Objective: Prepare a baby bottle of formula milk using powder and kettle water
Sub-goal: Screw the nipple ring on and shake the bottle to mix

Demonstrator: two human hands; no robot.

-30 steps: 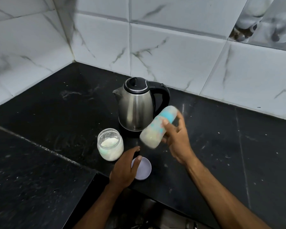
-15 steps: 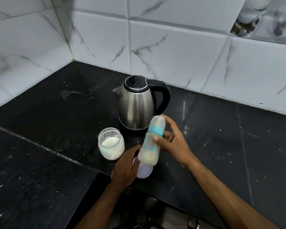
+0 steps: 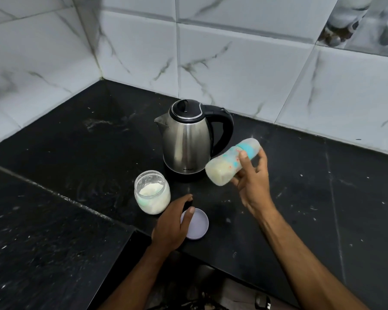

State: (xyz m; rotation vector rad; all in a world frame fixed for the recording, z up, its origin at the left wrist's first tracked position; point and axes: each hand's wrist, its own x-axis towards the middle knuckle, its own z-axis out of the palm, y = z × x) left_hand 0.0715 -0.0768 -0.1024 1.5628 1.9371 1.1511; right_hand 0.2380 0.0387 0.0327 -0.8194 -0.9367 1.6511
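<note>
My right hand (image 3: pixel 252 182) grips a baby bottle (image 3: pixel 227 165) filled with pale milk, held in the air and tilted steeply, its teal collar and capped top pointing up to the right. The bottle is blurred. A steel kettle (image 3: pixel 187 142) with a black lid and handle stands just left of the bottle. In front of the kettle sits an open glass jar of white formula powder (image 3: pixel 152 194). My left hand (image 3: pixel 171 224) rests on the counter edge, thumb on a round lilac lid (image 3: pixel 197 223) lying flat.
The black stone counter (image 3: pixel 311 198) runs into a corner of white marble-look tiles (image 3: pixel 233 63). A lower black slab (image 3: pixel 43 231) lies to the left. Dark items sit below the counter edge (image 3: pixel 262 302).
The bottle has swung from nearly upright half a second ago to steeply tilted and moved right, as it was a second ago. My left hand stays on the lid.
</note>
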